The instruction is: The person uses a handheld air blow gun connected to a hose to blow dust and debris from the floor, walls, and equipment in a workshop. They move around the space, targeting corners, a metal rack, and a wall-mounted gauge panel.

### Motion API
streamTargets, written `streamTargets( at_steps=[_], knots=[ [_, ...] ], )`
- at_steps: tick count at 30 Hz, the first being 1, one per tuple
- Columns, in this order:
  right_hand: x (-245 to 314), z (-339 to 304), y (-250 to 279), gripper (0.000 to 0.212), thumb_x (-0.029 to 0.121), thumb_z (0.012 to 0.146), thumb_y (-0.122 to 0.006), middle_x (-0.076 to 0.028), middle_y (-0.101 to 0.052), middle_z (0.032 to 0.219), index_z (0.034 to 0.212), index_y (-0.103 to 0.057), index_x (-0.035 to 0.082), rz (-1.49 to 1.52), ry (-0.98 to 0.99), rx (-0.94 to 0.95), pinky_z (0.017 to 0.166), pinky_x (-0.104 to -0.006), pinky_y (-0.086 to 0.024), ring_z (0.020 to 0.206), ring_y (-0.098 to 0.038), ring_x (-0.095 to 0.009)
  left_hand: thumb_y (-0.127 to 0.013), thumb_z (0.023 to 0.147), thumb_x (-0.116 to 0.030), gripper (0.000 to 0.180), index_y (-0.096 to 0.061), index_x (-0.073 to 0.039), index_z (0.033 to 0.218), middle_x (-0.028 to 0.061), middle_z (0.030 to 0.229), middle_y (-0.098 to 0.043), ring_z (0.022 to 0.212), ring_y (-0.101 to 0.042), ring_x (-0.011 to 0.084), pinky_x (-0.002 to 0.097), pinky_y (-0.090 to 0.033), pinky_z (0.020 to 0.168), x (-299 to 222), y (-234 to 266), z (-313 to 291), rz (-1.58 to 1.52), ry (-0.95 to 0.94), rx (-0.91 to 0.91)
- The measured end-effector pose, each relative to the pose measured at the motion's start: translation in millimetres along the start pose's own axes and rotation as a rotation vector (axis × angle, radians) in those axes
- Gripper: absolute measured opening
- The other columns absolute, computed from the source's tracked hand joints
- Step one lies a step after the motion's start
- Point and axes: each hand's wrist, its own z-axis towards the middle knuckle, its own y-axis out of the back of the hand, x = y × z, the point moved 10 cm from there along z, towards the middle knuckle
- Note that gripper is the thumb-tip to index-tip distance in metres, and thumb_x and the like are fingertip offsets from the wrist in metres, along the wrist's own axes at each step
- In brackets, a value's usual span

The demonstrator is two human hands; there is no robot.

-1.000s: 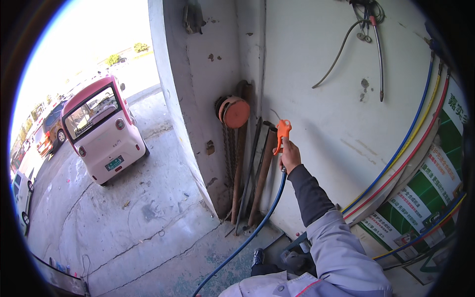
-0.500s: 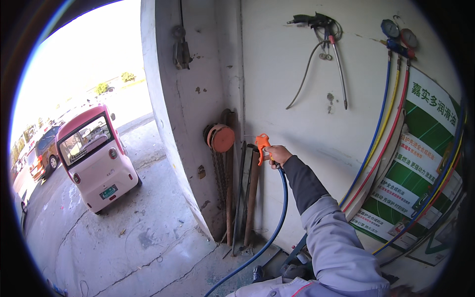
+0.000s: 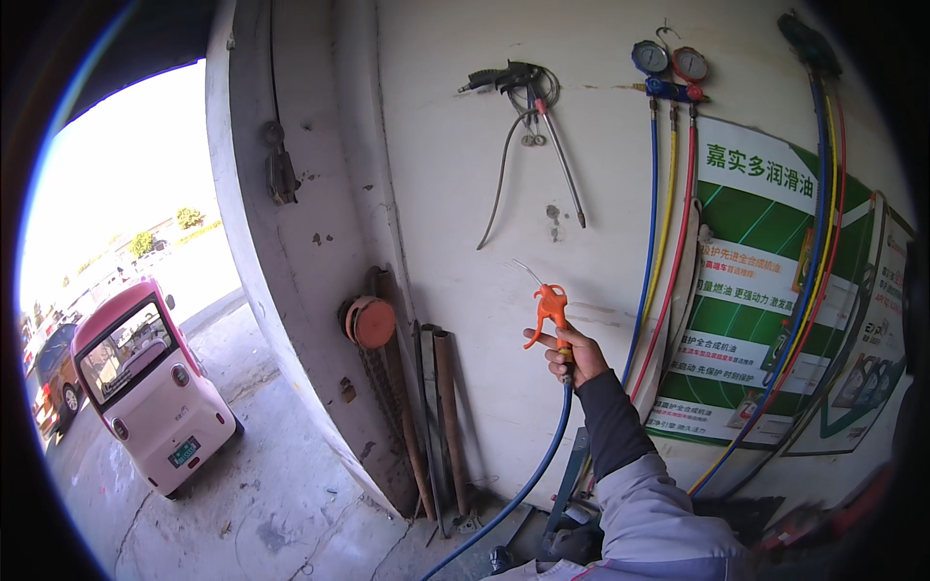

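In front of the white wall, my right hand (image 3: 579, 358) grips the lower end of an orange air blow gun (image 3: 551, 308), fingers wrapped round where the hose joins. The gun stands nearly upright. Its thin metal nozzle (image 3: 528, 273) points up and to the left, and the trigger side faces left. From beneath my hand a blue air hose (image 3: 542, 465) curves down to the lower edge. My left hand is out of view.
On the wall hang a black spray gun (image 3: 518, 77) and a gauge set (image 3: 670, 87) with coloured hoses. A green poster (image 3: 756, 223) is at the right. Rusty pipes (image 3: 449, 416) and an orange chain hoist (image 3: 370, 321) stand by the pillar. Outside is a pink minicar (image 3: 155, 387).
My view has swung to the right. The blow gun, earlier in front of the pipes with its nozzle pointing left, is now upright before bare wall, still in my right hand.
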Motion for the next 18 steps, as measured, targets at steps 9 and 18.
streamTargets(
  at_steps=[9,18],
  knots=[
    [88.9,-79.1,41.0,0.057,0.052,0.103,-0.038,-0.014,-0.067,0.101,0.139,-0.048,0.010,-0.557,0.047,-0.389,0.035,-0.0219,-0.031,0.040,-0.037,-0.007,-0.045,0.086,-0.076,0.081,-0.072,-0.002,0.104,0.0306,0.091,-0.067,0.087,-0.063,0.0502,0.0573,-0.047,0.077,-7.7,29.2,6.4,0.121,0.097,0.149],
    [176.8,-97.2,30.6,0.061,0.052,0.104,-0.037,-0.013,-0.067,0.092,0.133,-0.049,0.000,-0.863,0.230,-0.388,0.031,-0.0226,-0.032,0.034,-0.039,-0.008,-0.057,0.079,-0.077,0.085,-0.072,0.006,0.090,0.0354,0.090,-0.065,0.091,-0.063,0.0484,0.0557,-0.046,0.079,-117.5,80.1,-5.2,0.001,-0.060,0.061]
  ],
)
